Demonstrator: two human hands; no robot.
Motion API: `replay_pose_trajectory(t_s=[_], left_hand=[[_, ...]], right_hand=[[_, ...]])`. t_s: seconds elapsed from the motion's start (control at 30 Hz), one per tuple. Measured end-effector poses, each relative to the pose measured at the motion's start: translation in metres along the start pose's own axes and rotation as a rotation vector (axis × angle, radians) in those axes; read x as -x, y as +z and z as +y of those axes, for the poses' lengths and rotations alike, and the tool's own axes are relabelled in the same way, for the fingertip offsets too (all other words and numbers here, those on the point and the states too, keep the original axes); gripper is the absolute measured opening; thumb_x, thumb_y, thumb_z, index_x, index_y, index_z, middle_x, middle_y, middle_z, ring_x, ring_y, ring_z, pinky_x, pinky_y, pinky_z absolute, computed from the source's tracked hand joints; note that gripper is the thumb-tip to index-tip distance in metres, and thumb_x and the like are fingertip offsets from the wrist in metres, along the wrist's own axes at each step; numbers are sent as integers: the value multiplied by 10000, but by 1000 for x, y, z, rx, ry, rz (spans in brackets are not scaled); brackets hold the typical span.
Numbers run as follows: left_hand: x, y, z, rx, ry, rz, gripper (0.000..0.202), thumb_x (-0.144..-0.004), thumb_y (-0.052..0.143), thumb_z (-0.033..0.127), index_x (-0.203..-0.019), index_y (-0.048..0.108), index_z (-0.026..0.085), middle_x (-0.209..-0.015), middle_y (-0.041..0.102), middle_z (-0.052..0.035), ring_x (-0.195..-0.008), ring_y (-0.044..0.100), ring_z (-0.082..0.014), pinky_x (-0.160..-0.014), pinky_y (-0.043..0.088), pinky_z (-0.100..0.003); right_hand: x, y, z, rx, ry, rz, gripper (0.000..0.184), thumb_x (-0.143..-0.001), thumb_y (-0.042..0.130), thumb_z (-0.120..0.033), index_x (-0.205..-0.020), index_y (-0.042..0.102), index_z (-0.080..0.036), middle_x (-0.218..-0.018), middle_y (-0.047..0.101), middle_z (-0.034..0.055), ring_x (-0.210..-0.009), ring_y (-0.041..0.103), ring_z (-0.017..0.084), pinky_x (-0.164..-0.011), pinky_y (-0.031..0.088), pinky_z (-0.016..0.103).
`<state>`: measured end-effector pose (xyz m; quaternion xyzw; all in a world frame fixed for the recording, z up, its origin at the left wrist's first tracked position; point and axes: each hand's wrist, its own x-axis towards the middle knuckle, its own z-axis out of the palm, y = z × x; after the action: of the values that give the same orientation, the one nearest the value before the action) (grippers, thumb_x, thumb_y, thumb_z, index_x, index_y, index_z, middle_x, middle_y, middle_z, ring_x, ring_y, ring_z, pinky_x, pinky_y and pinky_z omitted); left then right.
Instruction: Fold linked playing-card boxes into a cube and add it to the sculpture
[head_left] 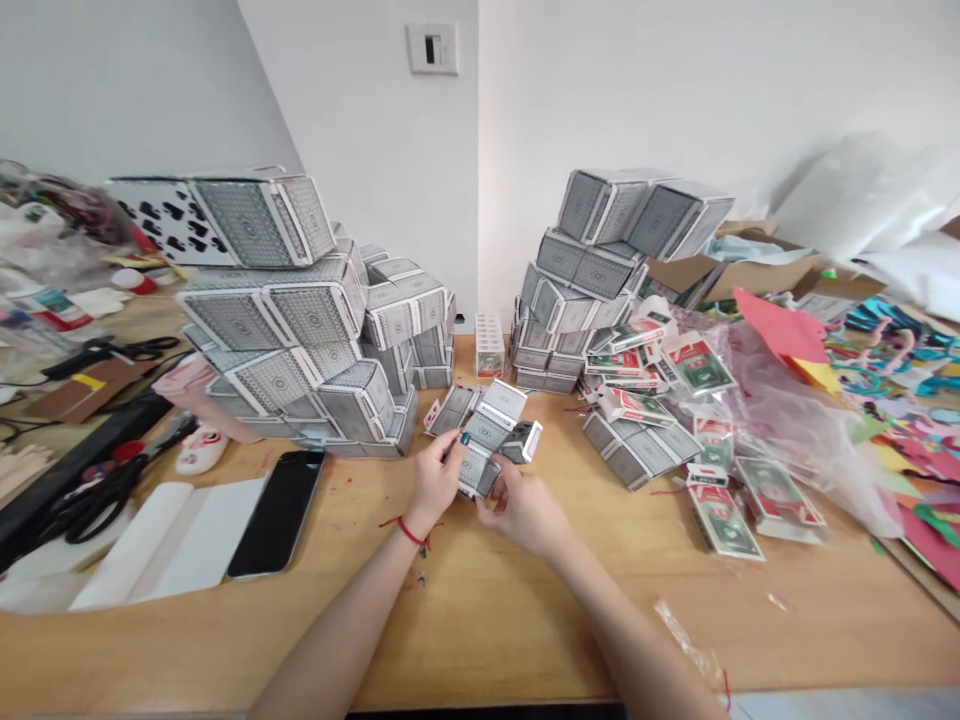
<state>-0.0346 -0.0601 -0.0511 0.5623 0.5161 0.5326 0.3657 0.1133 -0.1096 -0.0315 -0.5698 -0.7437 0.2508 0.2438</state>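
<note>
Both hands hold a folded piece made of grey-backed playing cards [495, 408] over the middle of the table. My left hand [439, 475] pinches its left side, thumb on the card backs. At its lower right edge, my right hand [525, 505] grips with closed fingers; the fingertips are partly hidden. Just behind lie another grey card piece with a red-suited card [452, 408] and a small folded card piece [525, 440]. Stacks of boxes built from playing cards rise on the left [311, 310] and on the right [592, 270].
Red-and-green card packs [727, 520] lie scattered at the right, beside crumpled clear plastic [795, 420] and coloured paper [787, 340]. A black phone [277, 515], white paper [176, 540] and black scissors [97, 500] lie at the left. A white wall [375, 120] stands behind.
</note>
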Motion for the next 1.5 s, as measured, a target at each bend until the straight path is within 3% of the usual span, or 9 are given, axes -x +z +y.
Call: replay_pose_trajectory(t_s=[0.17, 0.3, 0.53, 0.8, 1.27, 1.5], left_hand=[[-6, -4, -4, -57, -21, 69, 294, -786, 525, 317, -932, 700, 130, -772, 691, -52, -650, 574, -161, -588, 426, -233], [-11, -7, -7, -76, -49, 44, 293, -772, 527, 311, -898, 708, 118, -670, 658, -23, -575, 518, -142, -535, 383, -225], [-12, -5, -12, 40, -100, -6, 269, -744, 557, 312, -861, 709, 122, -753, 687, -35, -643, 546, -150, -579, 403, -228], [-13, -5, -16, 122, -163, -12, 215, -713, 583, 309, -772, 690, 132, -673, 641, -10, -596, 506, -132, -536, 366, -217], [-12, -5, -12, 103, -171, -17, 175, -703, 560, 295, -669, 637, 141, -581, 546, 19, -552, 433, -117, -510, 309, -215], [-11, -4, -12, 95, -174, -16, 180, -712, 551, 289, -702, 649, 138, -612, 575, 7, -569, 451, -120, -519, 324, -213]], right_hand=[[0, 1, 3, 34, -27, -4, 479, -706, 579, -281, -1150, 492, -124, -683, 679, 41, -544, 624, 150, -513, 436, 215], [0, 3, 5, 29, -34, -4, 508, -721, 570, -280, -1194, 472, -122, -684, 688, 39, -561, 636, 154, -540, 451, 222], [-1, 2, 3, -8, -29, -15, 520, -733, 560, -287, -1212, 462, -110, -672, 689, 32, -570, 639, 167, -553, 453, 230], [-2, 2, 5, -68, -62, -36, 515, -725, 562, -264, -1208, 470, -110, -654, 678, 25, -544, 624, 157, -553, 467, 232], [-3, 7, 4, -253, -60, 5, 508, -687, 602, -217, -1175, 494, -123, -614, 637, -10, -496, 582, 115, -527, 472, 207], [-3, 10, 3, -362, -31, 41, 480, -682, 624, -188, -1146, 506, -159, -603, 617, -34, -478, 568, 98, -496, 470, 191]])
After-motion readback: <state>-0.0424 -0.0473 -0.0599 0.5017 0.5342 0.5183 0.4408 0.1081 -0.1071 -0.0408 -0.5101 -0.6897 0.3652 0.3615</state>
